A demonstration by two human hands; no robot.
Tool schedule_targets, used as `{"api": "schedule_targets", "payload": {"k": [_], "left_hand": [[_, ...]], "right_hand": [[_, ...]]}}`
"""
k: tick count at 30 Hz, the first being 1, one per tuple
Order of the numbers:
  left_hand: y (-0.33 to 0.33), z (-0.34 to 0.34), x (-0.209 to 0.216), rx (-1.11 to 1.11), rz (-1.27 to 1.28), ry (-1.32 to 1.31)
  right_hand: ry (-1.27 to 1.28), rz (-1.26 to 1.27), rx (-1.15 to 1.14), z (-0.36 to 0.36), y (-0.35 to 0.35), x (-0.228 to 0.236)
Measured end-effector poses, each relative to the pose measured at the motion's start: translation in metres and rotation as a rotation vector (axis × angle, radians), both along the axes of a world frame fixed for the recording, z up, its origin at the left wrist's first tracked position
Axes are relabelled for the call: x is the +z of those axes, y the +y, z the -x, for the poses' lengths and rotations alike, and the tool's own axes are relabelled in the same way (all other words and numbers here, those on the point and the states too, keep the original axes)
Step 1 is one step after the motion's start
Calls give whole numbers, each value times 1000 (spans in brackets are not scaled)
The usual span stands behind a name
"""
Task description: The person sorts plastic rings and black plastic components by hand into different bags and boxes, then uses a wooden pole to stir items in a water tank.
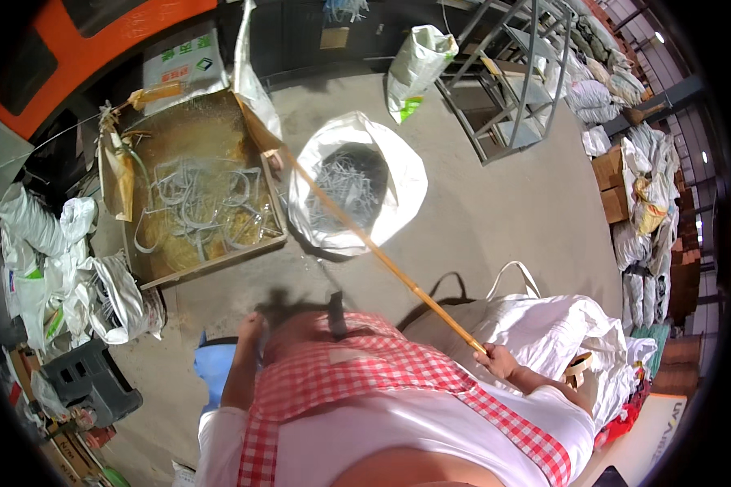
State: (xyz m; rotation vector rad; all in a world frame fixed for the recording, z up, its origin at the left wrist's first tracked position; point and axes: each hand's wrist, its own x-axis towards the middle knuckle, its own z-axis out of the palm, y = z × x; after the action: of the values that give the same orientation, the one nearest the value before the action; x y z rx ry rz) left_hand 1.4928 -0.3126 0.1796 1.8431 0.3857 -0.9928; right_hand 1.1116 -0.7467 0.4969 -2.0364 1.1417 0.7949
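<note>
My right hand (pixel 498 360) is closed around the near end of a long bamboo pole (pixel 414 286). The pole slants away to the left, over the rim of a white woven sack (pixel 410 174), toward the right side of a shallow tray (pixel 170 276). A brown, flat-looking part shows at its far end; its kind is unclear. Grey plastic strips (pixel 341 191) lie inside the open sack. Clear and grey plastic scraps (pixel 199 195) are heaped in the tray. My left hand (pixel 252 326) hangs low beside a blue stool-like object (pixel 214 365); its fingers are too indistinct to read.
Stuffed white sacks (pixel 53 227) and a dark plastic case (pixel 93 385) crowd the left. A large white bag (pixel 544 325) lies close on my right. Farther off stand an upright sack (pixel 418 69) and a grey metal step frame (pixel 512 89). Orange machinery (pixel 81 49) borders the far left.
</note>
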Motion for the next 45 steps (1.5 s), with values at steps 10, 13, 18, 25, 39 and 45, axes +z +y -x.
{"api": "schedule_targets", "payload": {"k": [10,13,18,25,39,45], "left_hand": [[-104,-31,-20,-496,-72,-391],[-98,-42,-10,-564,78,-487],[-138,-67,75,-591,52,-173],[-161,-109,161,-316,265,-137],[-164,-76,36,-634,-127,-294],[-317,-56,60,-729,-64,-333]], "right_hand": [[19,-410,-519,-37,-11,1],[-118,-452,-548,-108,-24,-23],[-322,-572,-628,-264,-62,-120],[-810,-556,-18,-423,41,-175],[-352,7,309,-274,-115,-353],[-335,129,26,-177,-261,-369]]}}
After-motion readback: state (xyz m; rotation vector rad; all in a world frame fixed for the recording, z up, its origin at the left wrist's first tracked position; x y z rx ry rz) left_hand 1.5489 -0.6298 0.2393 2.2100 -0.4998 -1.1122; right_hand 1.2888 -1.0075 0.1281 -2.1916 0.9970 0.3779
